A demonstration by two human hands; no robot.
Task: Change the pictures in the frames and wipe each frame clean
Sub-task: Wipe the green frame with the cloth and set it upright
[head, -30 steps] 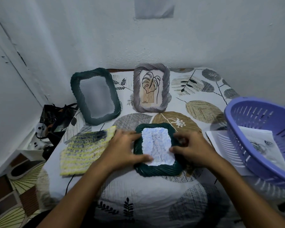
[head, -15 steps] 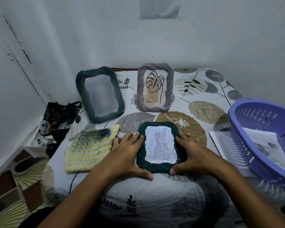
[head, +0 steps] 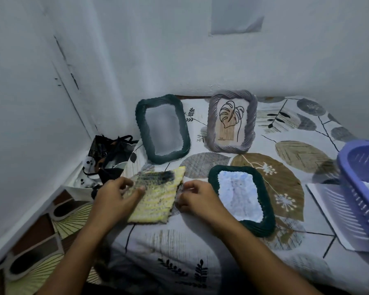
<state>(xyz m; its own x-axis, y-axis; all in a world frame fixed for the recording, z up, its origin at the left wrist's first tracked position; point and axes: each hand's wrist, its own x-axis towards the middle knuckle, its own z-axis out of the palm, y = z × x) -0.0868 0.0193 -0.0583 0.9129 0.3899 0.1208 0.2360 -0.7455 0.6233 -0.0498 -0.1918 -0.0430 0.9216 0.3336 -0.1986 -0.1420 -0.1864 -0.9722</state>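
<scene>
Here we count three picture frames on the bed (head: 200, 248), which is covered by a sheet printed with leaves. Two frames are dark green and one is grey. The first green frame (head: 162, 128) lies at the back left, its middle a plain pale grey. The grey frame (head: 231, 122) stands beside it at the back against the wall, showing a line drawing of a leaf. The second green frame (head: 241, 195) lies flat nearer to us, right of centre, with a pale bluish picture in it.

We see one cloth (head: 156, 194), knitted in yellow with a dark smudge along its far edge, lying flat just left of that near frame. Both hands are on it. The left hand (head: 113, 199) rests on the cloth's left side, its thumb pressed on top and its fingers curled at the edge. The right hand (head: 197, 198) is at the cloth's right edge with its fingers curled in, pinching the border, between the cloth and the near green frame; neither hand touches a frame.

At the right edge stands one purple basket (head: 360, 179) with slotted walls, sitting on a sheet of paper (head: 328, 213). On the floor at the left, in the corner by the wall, lies one black bag (head: 109, 152).
</scene>
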